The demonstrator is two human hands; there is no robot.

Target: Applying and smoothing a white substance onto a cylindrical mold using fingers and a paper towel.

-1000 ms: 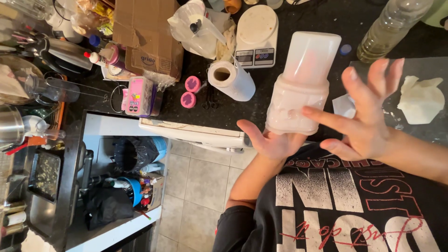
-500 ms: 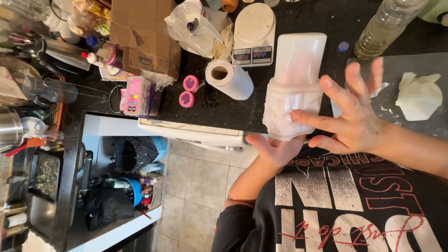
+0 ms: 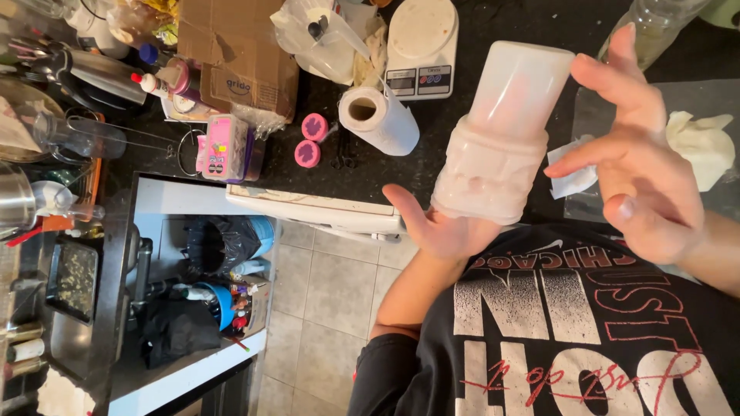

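A tall translucent white plastic container (image 3: 505, 131), with a ribbed white wrap around its lower half, stands upright on the palm of my left hand (image 3: 435, 227). That hand cups its base from below, over the edge of the dark counter (image 3: 324, 181). To the right of the container, my right hand (image 3: 636, 154) has its fingers spread and holds nothing. One fingertip is right at the container's upper edge.
Behind the container are a white kitchen scale (image 3: 420, 46), a paper towel roll (image 3: 379, 119), two pink round lids (image 3: 311, 140), a pink box (image 3: 220, 146) and a cardboard box (image 3: 239, 62). At the right, a white lump (image 3: 697, 146) lies on plastic sheet beside a clear bottle (image 3: 655, 23).
My right hand reached in and touched the container's wrapped lower part, then drew back to the right and rose. The container stays on my left palm.
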